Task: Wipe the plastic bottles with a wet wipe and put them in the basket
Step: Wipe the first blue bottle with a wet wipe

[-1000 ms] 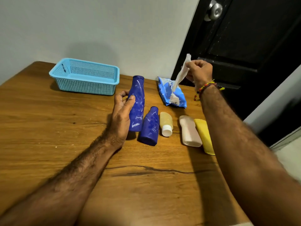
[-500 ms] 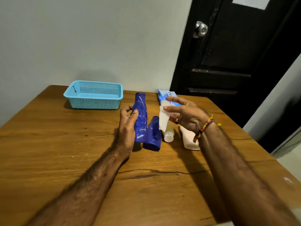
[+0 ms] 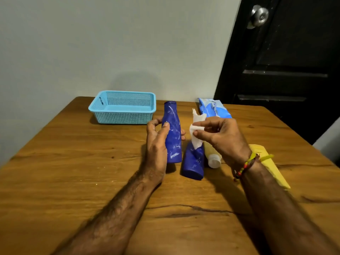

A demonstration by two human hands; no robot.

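My left hand (image 3: 158,142) grips a tall dark blue bottle (image 3: 173,133), held upright just above the table. A white wet wipe (image 3: 196,129) is pinched in my right hand (image 3: 220,137), right beside that bottle. Below them a second dark blue bottle (image 3: 194,162) lies on the wooden table (image 3: 73,172). A pale yellow bottle with a white cap (image 3: 213,159) lies next to it, partly hidden by my right hand. A yellow bottle (image 3: 270,166) shows behind my right wrist. The light blue mesh basket (image 3: 121,115) stands at the back left with nothing visible inside.
A blue wet-wipe pack (image 3: 215,109) lies at the back of the table near the wall. A black door (image 3: 285,61) with a metal knob stands to the right. The table's right edge runs close to the yellow bottle.
My right hand pulled the wipe out of the pack and brought it down beside the blue bottle. My left hand kept its grip on that bottle.
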